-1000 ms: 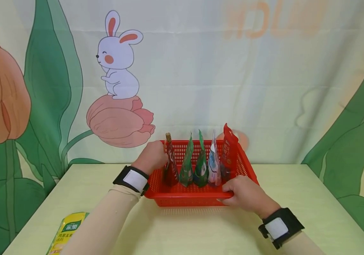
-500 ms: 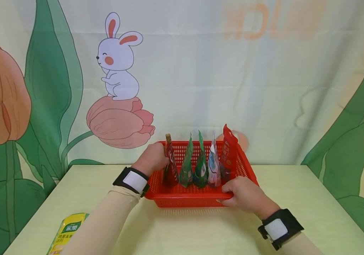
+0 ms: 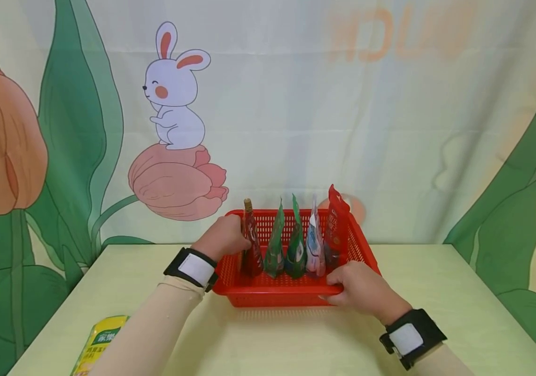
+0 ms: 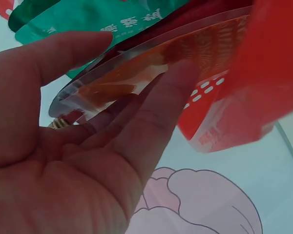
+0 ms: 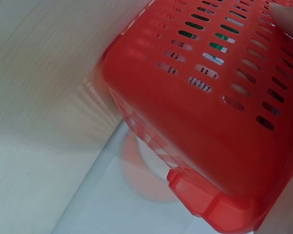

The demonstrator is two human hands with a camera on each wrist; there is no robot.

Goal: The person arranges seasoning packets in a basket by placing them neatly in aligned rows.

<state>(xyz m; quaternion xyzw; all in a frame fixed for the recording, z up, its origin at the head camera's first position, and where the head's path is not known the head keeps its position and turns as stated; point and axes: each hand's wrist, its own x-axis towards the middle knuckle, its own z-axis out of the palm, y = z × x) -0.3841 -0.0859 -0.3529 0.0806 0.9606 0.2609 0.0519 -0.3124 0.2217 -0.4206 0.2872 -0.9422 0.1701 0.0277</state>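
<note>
In the head view a red plastic basket [image 3: 272, 298] holds several upright packages. From left come a slim dark red package with a ridged brown cap [image 3: 251, 235], two green pouches [image 3: 274, 250], a white-and-blue pouch [image 3: 314, 245] and a red pouch [image 3: 338, 224]. At the basket's left end is my left hand [image 3: 223, 236]. Its wrist view shows the thumb and fairly straight fingers spread around an orange package with a clear edge [image 4: 161, 61], fingers touching its face. My right hand [image 3: 361, 288] grips the basket's front rim near the right corner, thumb inside.
A yellow pouch [image 3: 100, 339] lies at the table's front left, partly covered by my left sleeve. Behind the pale table [image 3: 418, 292] hangs a printed curtain [image 3: 296, 104] with a rabbit and flowers. A shadow with light spots lies below the basket's front.
My left hand has shifted slightly left, and its fingertips now stick out more beside the capped package. My right hand keeps the same grip, and the basket stays in place.
</note>
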